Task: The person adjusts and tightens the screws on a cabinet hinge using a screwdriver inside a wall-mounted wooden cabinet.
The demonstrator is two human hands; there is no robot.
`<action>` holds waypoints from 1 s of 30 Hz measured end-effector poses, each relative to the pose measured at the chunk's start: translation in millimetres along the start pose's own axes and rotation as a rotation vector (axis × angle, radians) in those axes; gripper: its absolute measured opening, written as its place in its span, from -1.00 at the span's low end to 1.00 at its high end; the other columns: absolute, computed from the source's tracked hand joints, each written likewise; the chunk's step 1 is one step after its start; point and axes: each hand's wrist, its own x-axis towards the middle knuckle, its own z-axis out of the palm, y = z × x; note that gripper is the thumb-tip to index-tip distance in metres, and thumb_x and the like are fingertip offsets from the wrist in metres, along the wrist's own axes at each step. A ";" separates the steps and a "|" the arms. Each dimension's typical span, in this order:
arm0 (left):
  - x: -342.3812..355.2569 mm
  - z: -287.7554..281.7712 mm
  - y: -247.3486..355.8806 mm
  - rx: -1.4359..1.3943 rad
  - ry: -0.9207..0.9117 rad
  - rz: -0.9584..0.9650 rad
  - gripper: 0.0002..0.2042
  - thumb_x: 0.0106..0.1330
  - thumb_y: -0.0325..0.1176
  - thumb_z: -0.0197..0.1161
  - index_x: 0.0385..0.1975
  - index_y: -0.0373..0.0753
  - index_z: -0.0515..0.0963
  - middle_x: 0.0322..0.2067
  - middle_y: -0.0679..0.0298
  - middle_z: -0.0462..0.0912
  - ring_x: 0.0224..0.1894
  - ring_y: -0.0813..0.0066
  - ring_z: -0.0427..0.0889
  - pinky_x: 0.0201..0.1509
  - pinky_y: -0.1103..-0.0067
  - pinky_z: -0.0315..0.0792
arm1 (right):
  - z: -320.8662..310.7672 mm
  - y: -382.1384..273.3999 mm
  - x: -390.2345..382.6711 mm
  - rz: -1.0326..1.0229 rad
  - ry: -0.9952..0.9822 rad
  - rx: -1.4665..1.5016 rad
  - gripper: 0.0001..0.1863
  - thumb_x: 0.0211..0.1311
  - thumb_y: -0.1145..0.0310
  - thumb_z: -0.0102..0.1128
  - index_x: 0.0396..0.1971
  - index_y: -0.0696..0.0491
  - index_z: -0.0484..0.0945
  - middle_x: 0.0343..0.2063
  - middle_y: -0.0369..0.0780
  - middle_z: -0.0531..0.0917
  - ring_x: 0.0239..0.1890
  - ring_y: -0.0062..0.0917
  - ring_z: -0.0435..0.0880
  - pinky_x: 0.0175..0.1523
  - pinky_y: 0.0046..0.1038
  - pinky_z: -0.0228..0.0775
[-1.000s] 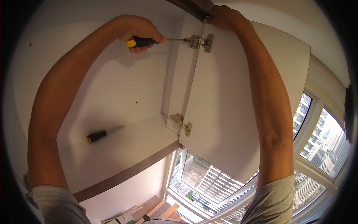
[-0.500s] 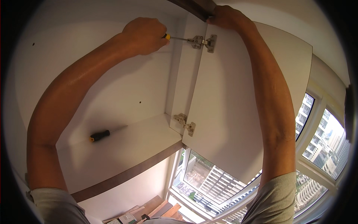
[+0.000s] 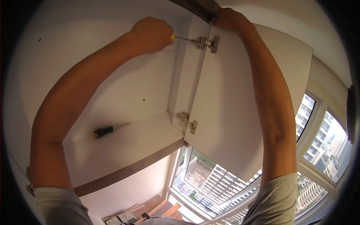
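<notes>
My left hand [image 3: 152,35] is closed around a screwdriver [image 3: 172,36], whose yellow handle end peeks past my fingers; its shaft meets the upper metal hinge [image 3: 200,43] on the cabinet's side panel. At the top edge of the white cabinet door [image 3: 221,93], my right hand [image 3: 230,20] grips with curled fingers, partly in shadow under a dark trim [image 3: 193,9]. A lower hinge [image 3: 187,122] also joins door and cabinet. A second black-and-yellow screwdriver [image 3: 104,131] lies on the white cabinet's bottom board [image 3: 142,150], below my left arm.
The cabinet's white interior surrounds my left arm. Windows [image 3: 324,146] looking onto tall buildings are at the right and below. Wooden boards [image 3: 161,206] and small boxes [image 3: 125,216] sit low at the bottom, beneath the cabinet. The ceiling [image 3: 300,26] is at upper right.
My left hand has turned over, its back now facing the camera and covering most of the screwdriver handle, and sits slightly further right. My right hand still grips the door's top.
</notes>
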 end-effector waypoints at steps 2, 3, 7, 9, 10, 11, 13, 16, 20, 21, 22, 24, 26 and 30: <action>-5.3 -8.0 -1.8 -0.008 -0.021 0.018 -0.62 0.44 -0.06 0.23 -0.27 -0.33 0.66 -0.49 0.08 0.70 -0.39 0.13 0.71 -0.23 0.26 0.57 | -6.4 -10.3 -8.5 0.031 -0.024 0.035 -0.37 0.26 -0.12 0.24 0.05 0.15 0.65 -0.07 -0.01 0.74 0.00 -0.17 0.74 0.11 -0.16 0.55; -8.5 -12.3 -3.8 -0.080 -0.131 -0.073 -0.59 0.46 -0.03 0.20 -0.27 -0.34 0.66 -0.47 0.06 0.70 -0.37 0.11 0.71 -0.20 0.25 0.56 | -10.8 -15.6 -11.9 0.006 -0.058 0.017 -0.35 0.26 -0.14 0.24 0.05 0.17 0.64 -0.07 -0.02 0.74 0.00 -0.17 0.75 0.12 -0.16 0.56; -40.8 -5.1 7.4 -0.265 -0.219 -0.225 -0.51 0.53 0.03 0.07 -0.23 -0.37 0.63 -0.33 -0.03 0.71 -0.23 0.04 0.70 -0.08 0.22 0.52 | -30.7 -0.5 -27.8 0.071 -0.053 -0.107 -0.30 0.27 -0.21 0.22 0.10 0.14 0.62 -0.04 -0.05 0.74 0.03 -0.18 0.73 0.16 -0.18 0.54; -67.3 9.8 15.5 -0.325 -0.423 -0.201 -0.49 0.56 0.04 -0.01 -0.16 -0.39 0.59 -0.18 -0.08 0.70 -0.09 0.01 0.67 0.03 0.20 0.48 | -29.5 50.7 -35.2 0.009 0.102 -0.169 -0.29 0.27 -0.22 0.21 0.12 0.12 0.62 0.01 -0.06 0.72 0.08 -0.18 0.70 0.19 -0.20 0.52; -82.2 13.4 24.4 -0.390 -0.555 -0.222 -0.50 0.57 0.03 -0.03 -0.10 -0.39 0.57 -0.11 -0.10 0.68 -0.03 -0.01 0.65 0.07 0.19 0.46 | -29.7 68.7 -38.8 -0.056 0.263 -0.225 -0.28 0.27 -0.24 0.20 0.14 0.09 0.61 0.06 -0.07 0.69 0.13 -0.19 0.67 0.22 -0.21 0.49; -99.8 40.0 26.3 -0.421 -0.584 -0.197 -0.51 0.56 0.02 -0.02 -0.12 -0.38 0.58 -0.15 -0.10 0.69 -0.05 -0.04 0.66 0.06 0.17 0.46 | -44.3 61.4 -55.1 0.022 0.149 -0.185 -0.29 0.27 -0.24 0.21 0.16 0.08 0.61 0.11 -0.07 0.66 0.17 -0.20 0.64 0.25 -0.22 0.46; -139.1 68.4 34.4 -0.435 -0.671 -0.163 -0.54 0.54 -0.01 0.01 -0.14 -0.38 0.59 -0.22 -0.11 0.70 -0.08 -0.10 0.66 0.06 0.14 0.46 | -83.1 53.6 -114.3 0.101 0.134 -0.111 -0.30 0.28 -0.23 0.22 0.18 0.04 0.60 0.17 -0.06 0.61 0.21 -0.22 0.60 0.27 -0.25 0.44; -185.6 99.7 39.9 -0.453 -0.730 -0.144 -0.54 0.52 0.00 0.04 -0.13 -0.37 0.59 -0.19 -0.08 0.68 -0.07 -0.07 0.67 0.06 0.18 0.48 | -85.5 89.6 -202.3 0.034 0.521 -0.045 -0.34 0.32 -0.21 0.19 0.13 0.07 0.64 0.16 -0.02 0.60 0.21 -0.22 0.62 0.22 -0.17 0.50; -213.2 108.6 48.6 -0.316 -0.868 -0.190 -0.56 0.48 -0.01 0.10 -0.13 -0.35 0.63 -0.19 -0.02 0.71 -0.08 0.04 0.70 0.01 0.22 0.54 | -43.9 88.3 -311.7 0.358 0.797 0.235 -0.16 0.22 -0.28 0.28 0.36 -0.03 0.45 0.32 -0.01 0.45 0.32 -0.11 0.49 0.38 -0.09 0.34; -219.9 108.5 49.3 -0.293 -0.967 -0.230 -0.55 0.47 0.01 0.11 -0.10 -0.34 0.63 -0.17 -0.02 0.69 -0.07 0.03 0.70 0.05 0.23 0.53 | -27.5 80.8 -328.4 0.398 0.712 0.563 -0.08 0.18 -0.30 0.31 0.41 -0.02 0.36 0.34 0.02 0.42 0.35 -0.08 0.45 0.40 -0.05 0.31; -224.6 112.0 50.9 -0.286 -0.961 -0.231 -0.55 0.47 0.01 0.11 -0.10 -0.34 0.63 -0.17 -0.02 0.69 -0.07 0.03 0.70 0.05 0.23 0.53 | -15.1 75.0 -341.2 0.431 0.618 0.878 0.02 0.14 -0.33 0.33 0.47 0.00 0.26 0.36 0.06 0.38 0.38 -0.05 0.41 0.42 -0.01 0.27; -234.7 120.6 53.6 -0.257 -0.920 -0.223 -0.55 0.46 0.01 0.13 -0.09 -0.34 0.64 -0.18 0.00 0.70 -0.07 0.05 0.70 0.06 0.25 0.55 | 22.8 70.2 -352.5 0.385 0.614 1.111 0.11 0.11 -0.32 0.35 0.51 0.08 0.15 0.40 0.12 0.31 0.43 -0.05 0.34 0.45 0.00 0.24; -237.7 117.0 59.0 -0.242 -0.947 -0.241 -0.55 0.46 0.01 0.13 -0.09 -0.33 0.64 -0.18 0.01 0.70 -0.06 0.06 0.71 0.07 0.26 0.55 | 26.9 57.5 -356.9 0.339 0.628 1.181 0.08 0.14 -0.17 0.36 0.52 0.12 0.10 0.42 0.14 0.27 0.48 -0.05 0.27 0.49 -0.04 0.18; -255.4 130.7 59.1 -0.211 -0.790 -0.307 -0.59 0.43 -0.04 0.20 -0.07 -0.33 0.63 -0.08 0.01 0.65 0.03 0.08 0.65 0.11 0.24 0.53 | 25.5 45.4 -368.4 0.269 0.627 1.491 0.03 0.11 0.09 0.38 0.53 0.13 0.07 0.47 0.12 0.19 0.52 -0.06 0.19 0.53 -0.12 0.12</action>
